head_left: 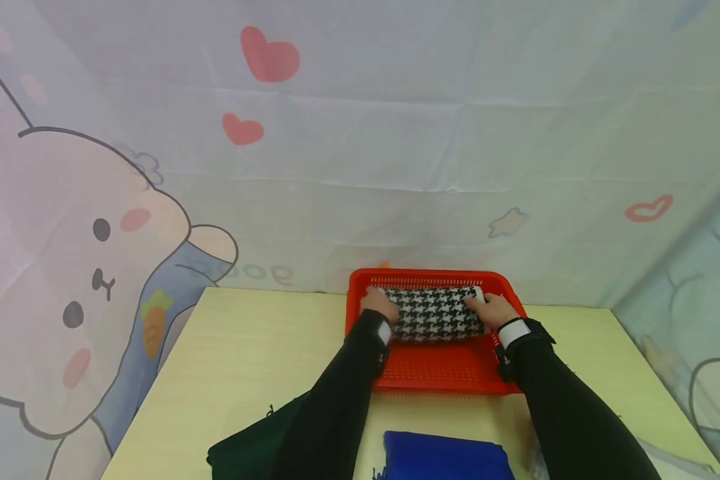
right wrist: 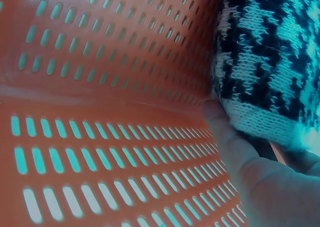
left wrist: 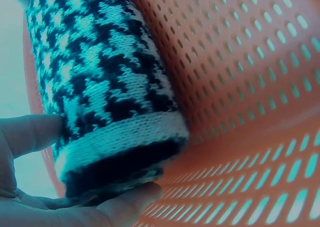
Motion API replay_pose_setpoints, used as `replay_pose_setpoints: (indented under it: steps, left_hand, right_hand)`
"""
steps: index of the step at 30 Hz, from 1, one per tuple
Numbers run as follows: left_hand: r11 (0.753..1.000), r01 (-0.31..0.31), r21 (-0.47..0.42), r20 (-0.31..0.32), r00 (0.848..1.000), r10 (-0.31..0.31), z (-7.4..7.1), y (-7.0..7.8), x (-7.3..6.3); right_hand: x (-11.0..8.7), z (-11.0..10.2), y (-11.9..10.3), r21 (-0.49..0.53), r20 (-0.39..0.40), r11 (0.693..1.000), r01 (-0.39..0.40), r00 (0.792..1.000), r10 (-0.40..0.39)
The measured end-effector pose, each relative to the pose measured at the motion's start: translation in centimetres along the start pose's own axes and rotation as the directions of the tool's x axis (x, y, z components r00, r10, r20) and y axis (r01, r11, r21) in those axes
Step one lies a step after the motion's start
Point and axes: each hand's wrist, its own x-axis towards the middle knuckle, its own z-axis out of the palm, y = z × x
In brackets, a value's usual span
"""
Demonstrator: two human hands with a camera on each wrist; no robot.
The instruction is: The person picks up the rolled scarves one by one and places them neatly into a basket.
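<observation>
A folded black-and-white houndstooth knit scarf (head_left: 435, 313) lies across the back part of a red perforated plastic basket (head_left: 432, 383). My left hand (head_left: 379, 305) grips its left end; in the left wrist view the thumb presses on the knit and fingers (left wrist: 132, 202) curl under the white-edged fold. At the opposite end my right hand (head_left: 493, 312) holds the scarf, its thumb on top in the head view. The right wrist view shows that hand (right wrist: 280, 187) against the white edge of the knit, with part of the fingers hidden beneath it.
A folded blue cloth (head_left: 447, 457) lies in front of the basket. Dark green fabric (head_left: 249, 440) with tassels is partly under the left sleeve. Something white in clear plastic (head_left: 672, 463) sits at the front right. A printed cloth backdrop (head_left: 360, 167) hangs behind the pale yellow table (head_left: 264, 347).
</observation>
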Motion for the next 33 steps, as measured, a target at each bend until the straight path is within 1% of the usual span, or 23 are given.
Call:
replay_pose_setpoints:
  steps: [4, 7, 11, 15, 19, 21, 28, 31, 33]
  left_hand:
    - [0.999, 0.005, 0.045, 0.015, 1.000, -0.006, -0.4, 0.7, -0.3]
    - [0.999, 0.031, 0.020, 0.026, 0.999, -0.031, -0.8, 1.1, -0.5]
    - [1.000, 0.025, -0.016, 0.037, 0.999, -0.025, -1.1, 1.3, -0.5]
    - [1.000, -0.023, -0.017, 0.054, 0.998, 0.024, -1.3, 1.5, -0.3]
    - [0.997, -0.070, 0.016, 0.060, 0.996, 0.069, -1.8, 1.9, -0.2]
    - [0.995, -0.092, 0.039, 0.061, 0.994, 0.090, -2.1, 2.2, -0.3]
    - [0.990, -0.134, 0.048, 0.091, 0.987, 0.130, -4.0, 3.4, -0.3]
    - [0.982, -0.176, 0.071, 0.104, 0.980, 0.169, -4.6, 3.6, -0.2]
    - [0.978, -0.202, 0.059, 0.123, 0.973, 0.194, -5.0, 3.7, -0.2]
  right_hand:
    - [-0.2, -0.1, -0.3, -0.011, -0.001, 1.000, 0.012, 1.000, -0.012]
    - [-0.2, -0.3, -0.5, -0.020, 0.014, 1.000, 0.016, 1.000, -0.016]
    - [-0.1, -0.7, -0.7, -0.038, 0.038, 0.999, 0.006, 0.999, -0.004]
    - [0.1, -1.1, -0.8, -0.037, 0.034, 0.999, -0.004, 0.999, 0.005]
    - [0.2, -1.5, -1.1, -0.052, 0.021, 0.999, 0.004, 1.000, -0.003]
    - [0.2, -1.7, -1.4, -0.067, 0.025, 0.998, 0.009, 1.000, -0.007]
    - [-0.3, -2.6, -3.0, -0.078, 0.039, 0.997, 0.019, 0.999, -0.016]
    - [-0.2, -3.0, -3.5, -0.088, 0.041, 0.995, 0.035, 0.999, -0.032]
    - [-0.2, -3.2, -3.9, -0.091, 0.040, 0.995, 0.051, 0.998, -0.048]
